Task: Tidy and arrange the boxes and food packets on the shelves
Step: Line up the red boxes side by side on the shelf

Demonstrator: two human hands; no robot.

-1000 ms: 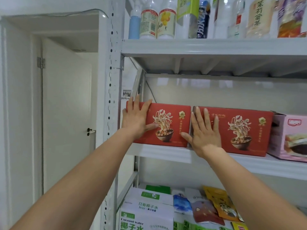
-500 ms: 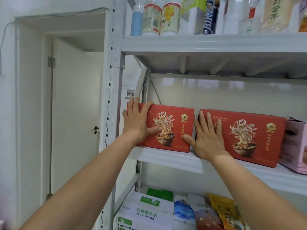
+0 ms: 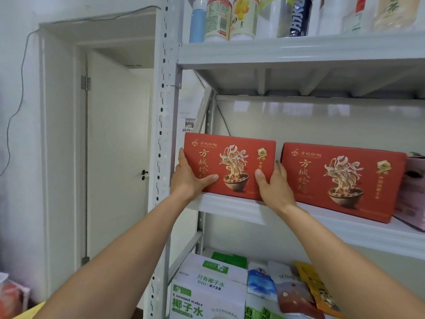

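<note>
Two hands hold one red noodle box | left hand grips its 9 o'clock end, thumb on the front | right hand grips its 3 o'clock end | box stands upright on middle shelf, at 9 o'clock of second red box, narrow gap between
</note>
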